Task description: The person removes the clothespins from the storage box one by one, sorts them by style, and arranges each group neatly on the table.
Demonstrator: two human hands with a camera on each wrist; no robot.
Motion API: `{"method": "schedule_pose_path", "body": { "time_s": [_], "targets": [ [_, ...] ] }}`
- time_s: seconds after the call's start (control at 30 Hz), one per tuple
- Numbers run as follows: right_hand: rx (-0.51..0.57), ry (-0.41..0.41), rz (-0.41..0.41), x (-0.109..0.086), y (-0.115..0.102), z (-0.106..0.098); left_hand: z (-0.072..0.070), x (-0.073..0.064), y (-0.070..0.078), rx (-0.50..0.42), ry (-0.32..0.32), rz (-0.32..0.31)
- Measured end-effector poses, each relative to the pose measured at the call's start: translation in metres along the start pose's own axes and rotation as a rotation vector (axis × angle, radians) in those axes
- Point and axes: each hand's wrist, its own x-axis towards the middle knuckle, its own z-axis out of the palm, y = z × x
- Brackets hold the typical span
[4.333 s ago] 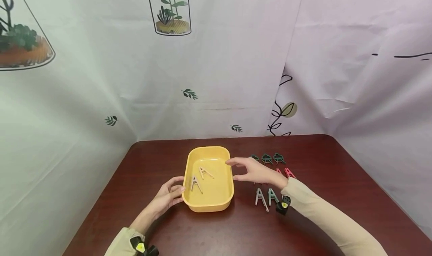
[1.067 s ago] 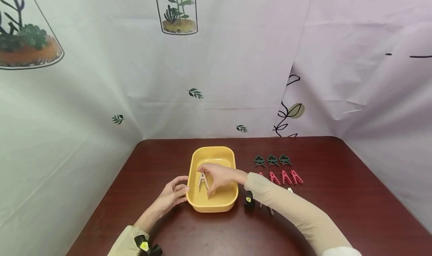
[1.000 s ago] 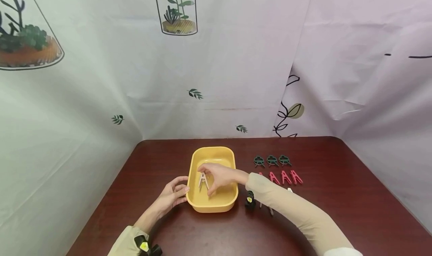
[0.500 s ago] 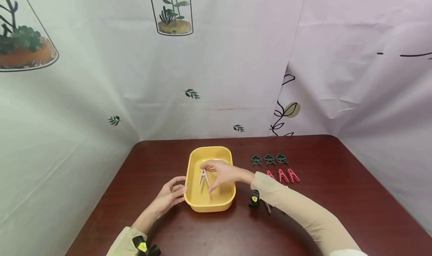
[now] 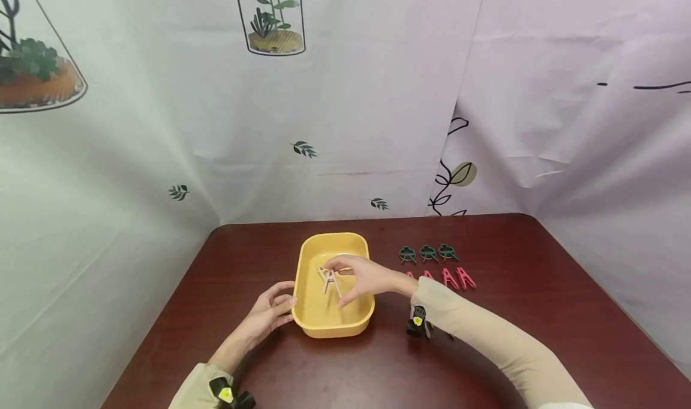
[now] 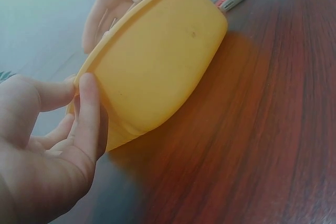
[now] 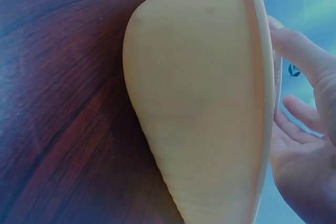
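A yellow tray [image 5: 345,332] stands on the dark red table. My left hand [image 5: 270,310] holds its left side near the front, the thumb against the outer wall in the left wrist view. Over the tray's inside, my right hand [image 5: 363,279] grips a pale clothespin [image 5: 327,284] between thumb and fingers. Just behind it another pale clothespin [image 5: 321,271] shows in part, inside the tray. The right wrist view has the tray wall [image 7: 199,98] in front of the held clothespin, so little of it is visible there.
To the tray's right, several dark green round clips [image 5: 427,253] lie in a row. Several red clothespins [image 5: 450,278] lie nearer, some partly covered. My right sleeve [image 5: 486,331] hides most of the pale clips below them. A patterned cloth [image 5: 345,127] hangs behind the table [image 5: 259,247].
My right hand moved from above the tray's right rim into the tray, took hold of a pale clothespin, and has lifted it slightly up and to the right. The left hand stays at the tray.
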Motion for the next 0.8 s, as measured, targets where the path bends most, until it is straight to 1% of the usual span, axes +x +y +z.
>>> {"method": "schedule_pose_path", "body": {
  "time_s": [0.13, 0.33, 0.53, 0.8],
  "targets": [
    [0.023, 0.017, 0.006, -0.006, 0.003, -0.003, 0.000, 0.000, 0.000, -0.002, 0.004, 0.004],
    [0.025, 0.048, 0.007, -0.016, 0.007, -0.009, 0.000, 0.000, 0.001, -0.007, 0.001, -0.001],
    [0.066, 0.050, -0.014, -0.026, 0.008, -0.016, 0.000, 0.000, 0.002, -0.005, 0.002, -0.004],
    [0.074, 0.055, 0.004, -0.040, 0.012, -0.023, 0.002, -0.001, 0.002, -0.007, 0.003, -0.002]
  ]
}}
